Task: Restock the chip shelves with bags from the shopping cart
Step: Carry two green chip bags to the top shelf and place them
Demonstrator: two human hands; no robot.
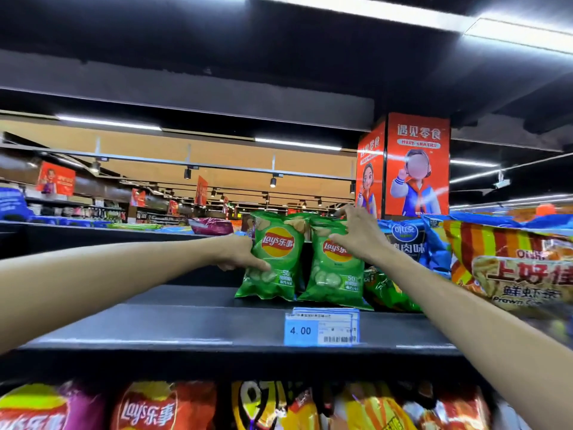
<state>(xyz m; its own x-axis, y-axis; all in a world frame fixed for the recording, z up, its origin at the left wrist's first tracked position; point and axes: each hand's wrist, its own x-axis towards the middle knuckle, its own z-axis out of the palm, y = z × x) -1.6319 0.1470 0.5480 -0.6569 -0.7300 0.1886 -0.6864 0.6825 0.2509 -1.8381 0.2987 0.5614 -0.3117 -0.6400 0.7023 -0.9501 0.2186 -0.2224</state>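
Both green bags standing upright, side by side on top shelf (186, 324) — left hand (238, 252) gripping left bag (276, 259), right hand (356, 234) pinching right bag (335, 274) top, each equally near.

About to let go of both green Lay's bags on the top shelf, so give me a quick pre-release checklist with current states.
1. Left green Lay's chip bag upright on dark metal shelf: ok.
2. Right green Lay's chip bag upright beside it: ok.
3. Left hand grips the left bag's edge: ok.
4. Right hand holds the right bag's top: ok.
5. Blue price tag unobstructed: ok.
6. Bags stable unsupported: cannot tell.
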